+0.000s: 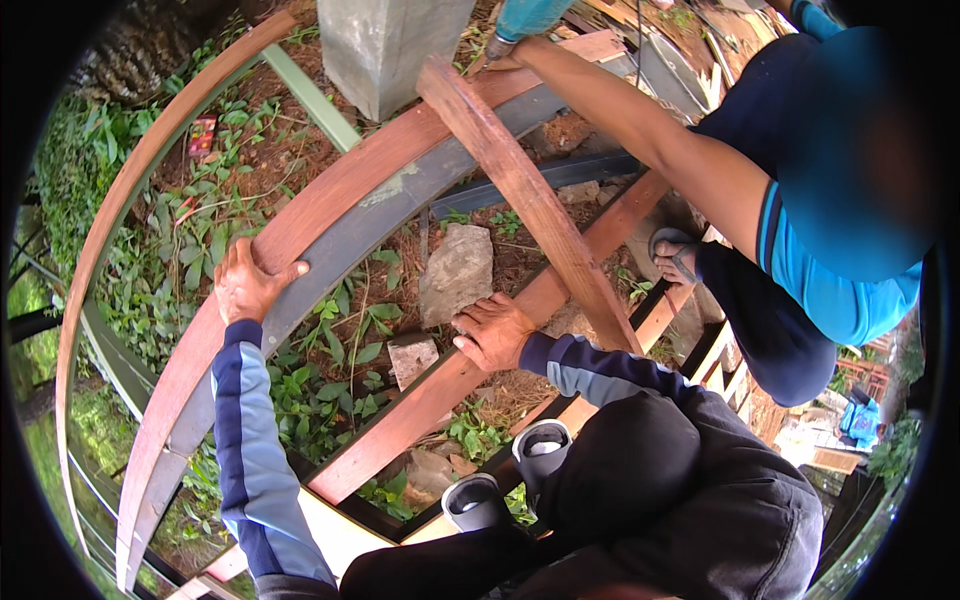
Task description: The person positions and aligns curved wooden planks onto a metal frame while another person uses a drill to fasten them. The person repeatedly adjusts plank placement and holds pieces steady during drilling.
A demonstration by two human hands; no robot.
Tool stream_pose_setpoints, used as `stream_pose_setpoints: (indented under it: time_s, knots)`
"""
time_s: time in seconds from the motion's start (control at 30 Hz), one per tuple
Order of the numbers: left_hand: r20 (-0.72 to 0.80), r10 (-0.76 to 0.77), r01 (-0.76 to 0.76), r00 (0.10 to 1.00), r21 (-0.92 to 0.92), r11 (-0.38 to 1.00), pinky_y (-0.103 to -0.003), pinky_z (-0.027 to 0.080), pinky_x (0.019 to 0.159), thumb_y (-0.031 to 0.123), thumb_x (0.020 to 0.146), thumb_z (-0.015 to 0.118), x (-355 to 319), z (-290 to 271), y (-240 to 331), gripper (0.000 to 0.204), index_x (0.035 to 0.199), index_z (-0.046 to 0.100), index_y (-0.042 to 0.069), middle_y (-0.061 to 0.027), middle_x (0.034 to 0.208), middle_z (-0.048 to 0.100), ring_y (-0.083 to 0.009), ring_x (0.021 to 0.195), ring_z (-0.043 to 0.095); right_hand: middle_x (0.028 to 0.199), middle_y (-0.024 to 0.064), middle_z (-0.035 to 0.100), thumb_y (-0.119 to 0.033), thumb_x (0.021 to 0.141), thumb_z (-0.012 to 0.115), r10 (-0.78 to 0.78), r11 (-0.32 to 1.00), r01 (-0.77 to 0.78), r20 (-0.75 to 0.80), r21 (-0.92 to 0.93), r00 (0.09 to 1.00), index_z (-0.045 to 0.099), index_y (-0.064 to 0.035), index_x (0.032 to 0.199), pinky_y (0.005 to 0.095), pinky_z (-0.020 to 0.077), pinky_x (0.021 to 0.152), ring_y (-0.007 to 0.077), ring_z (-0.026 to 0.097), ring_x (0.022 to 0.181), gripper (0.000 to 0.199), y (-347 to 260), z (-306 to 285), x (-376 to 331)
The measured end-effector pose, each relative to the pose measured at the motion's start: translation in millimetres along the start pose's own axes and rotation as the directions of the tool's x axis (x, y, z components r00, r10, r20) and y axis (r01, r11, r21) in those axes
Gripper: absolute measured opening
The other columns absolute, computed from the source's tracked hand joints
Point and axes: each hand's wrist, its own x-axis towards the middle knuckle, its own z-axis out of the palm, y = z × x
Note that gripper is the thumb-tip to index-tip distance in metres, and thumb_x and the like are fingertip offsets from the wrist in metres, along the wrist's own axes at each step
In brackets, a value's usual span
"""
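The curved reddish board [320, 205] is spanned by the left hand [248, 292], its fingers parted over the outer edge and its thumb laid across the face; whether the fingertips are curled underneath cannot be told. The straight timber beam [410, 425] is covered by the right hand [495, 334], its fingers half spread and loosely bent, rested on top rather than wrapped around. Both pieces are judged stiff, fairly heavy and not easily broken; the long arc would probably twist if lifted at one spot, so it is best gripped across its width at two well-separated places. Fine, fairly smooth grain is shown on the arc, bordered inside the left thumb by a flat, scuffed grey strip [375, 205]. Beyond the right fingers, both timbers are crossed by a square-edged, coarser-grained crosspiece [530, 190], and a rough, angular stone [458, 275] is seen just past the fingertips.
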Motion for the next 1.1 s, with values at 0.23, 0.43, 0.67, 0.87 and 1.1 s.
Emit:
stream_pose_setpoints:
  time_s: [0.23, 0.43, 0.67, 0.87, 1.1]
  knots:
    - [-0.015, 0.009, -0.009, 1.0, 0.016, 1.0, -0.048, 0.045, 0.088, 0.07, 0.052, 0.077, 0, 3, -1, 0.091, 0.107, 0.053, 0.001, -0.0205, 0.103, 0.062, -0.0407, 0.098, 0.058, 0.096, 0.0144, 0.064, -0.039, 0.093, 0.043, -0.004, 1.0, 0.004, -0.015, -0.015, 1.0, 0.06, -0.0037, 0.104, 0.0418, 0.0378, 0.089, 0.0283, 0.059, 0.093, 0.041, 1, 4, -1]
    - [-0.07, 0.056, -0.055, 0.996, 0.008, 0.998, -0.048, 0.045, 0.087, 0.069, 0.051, 0.078, 0, 8, -4, 0.091, 0.105, 0.053, 0.0, -0.0206, 0.101, 0.062, -0.0406, 0.097, 0.058, 0.09, 0.0145, 0.062, -0.039, 0.091, 0.044, -0.014, 1.0, 0.016, -0.085, 0.015, 0.996, 0.06, -0.0029, 0.099, 0.0408, 0.0398, 0.087, 0.0285, 0.059, 0.091, 0.04, 1, 5, -2]
    - [-0.02, 0.043, -0.043, 0.999, 0.019, 0.999, -0.048, 0.044, 0.087, 0.069, 0.05, 0.078, 2, 12, -8, 0.091, 0.102, 0.053, 0.0, -0.018, 0.096, 0.061, -0.0385, 0.094, 0.058, 0.083, 0.0124, 0.061, -0.037, 0.091, 0.047, -0.039, 0.998, 0.045, -0.13, 0.047, 0.991, 0.059, -0.004, 0.089, 0.0407, 0.0399, 0.084, 0.0272, 0.058, 0.086, 0.035, 4, 6, -2]
    - [-0.059, 0.058, -0.056, 0.997, 0.028, 0.998, -0.047, 0.044, 0.087, 0.068, 0.05, 0.079, 1, 10, -5, 0.089, 0.101, 0.052, 0.0, -0.0173, 0.096, 0.061, -0.0378, 0.094, 0.058, 0.084, 0.0127, 0.06, -0.038, 0.091, 0.046, -0.049, 0.998, 0.054, -0.13, 0.034, 0.99, 0.059, -0.0036, 0.09, 0.0408, 0.0393, 0.085, 0.0272, 0.058, 0.087, 0.036, 4, 6, -2]
    - [-0.03, 0.03, -0.03, 0.999, 0.016, 0.999, -0.046, 0.044, 0.087, 0.069, 0.05, 0.079, 1, 7, -3, 0.09, 0.101, 0.052, 0.0, -0.0179, 0.097, 0.06, -0.0374, 0.095, 0.058, 0.089, 0.0141, 0.061, -0.038, 0.093, 0.044, -0.034, 0.999, 0.036, -0.076, 0.022, 0.997, 0.059, -0.0027, 0.095, 0.0414, 0.0389, 0.087, 0.028, 0.057, 0.09, 0.039, 3, 3, -2]
